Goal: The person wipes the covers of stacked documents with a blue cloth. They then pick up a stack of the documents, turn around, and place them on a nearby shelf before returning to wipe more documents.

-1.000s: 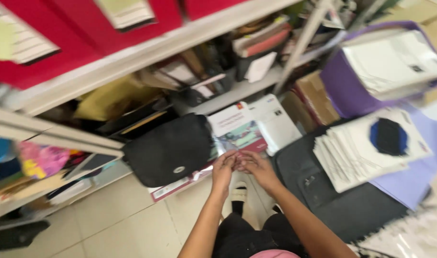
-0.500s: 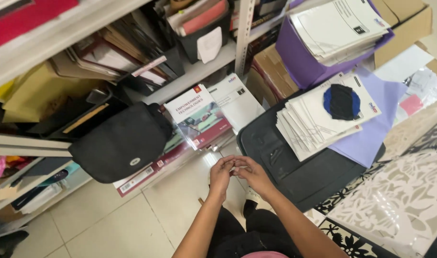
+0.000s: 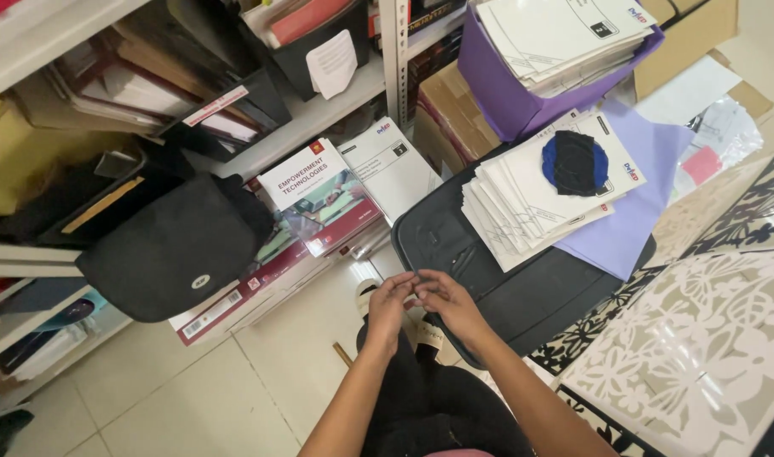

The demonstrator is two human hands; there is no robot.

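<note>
My left hand (image 3: 389, 306) and my right hand (image 3: 448, 303) meet fingertip to fingertip low in the middle of the view, above my knees in dark trousers. The fingers pinch together; whether anything small sits between them I cannot tell. Just beyond the hands lies a flat black case (image 3: 531, 292) on the floor. It carries a fanned stack of white papers (image 3: 522, 203) with a round blue and black cloth piece (image 3: 575, 163) on top.
A black shoulder bag (image 3: 175, 250) and several books (image 3: 319, 199) lean against the metal shelf (image 3: 319, 110) at the left. A purple box of papers (image 3: 510, 97) and a cardboard box (image 3: 446, 110) stand behind. A patterned mat (image 3: 717, 322) lies right. A small stick (image 3: 343, 354) lies on the tiles.
The view has tilted down and to the right, so the shelf and bag slid up and left. My hands stay joined at the fingertips, and my knees have come into view.
</note>
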